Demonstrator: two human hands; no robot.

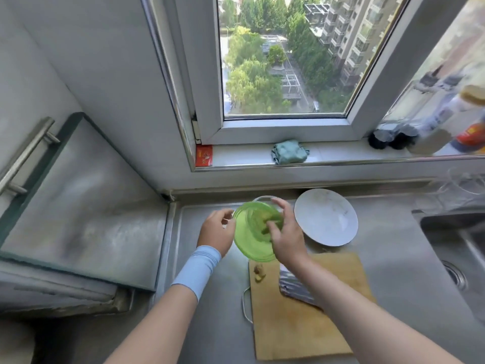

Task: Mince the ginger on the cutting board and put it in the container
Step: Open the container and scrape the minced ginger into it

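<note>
Both hands are on the green container (252, 232) — my left hand (216, 229) grips its rim, my right hand (284, 232) spreads fingers inside, dropping ginger — next, the scraps (259, 273) just below my grip.

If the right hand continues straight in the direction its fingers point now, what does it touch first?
Most likely the inside of the green container: the right hand already has its fingers over its mouth, though depth is unclear.

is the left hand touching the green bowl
Touching: the head view shows the left hand with its fingers against the rim of the tilted green bowl, no gap visible.
</note>
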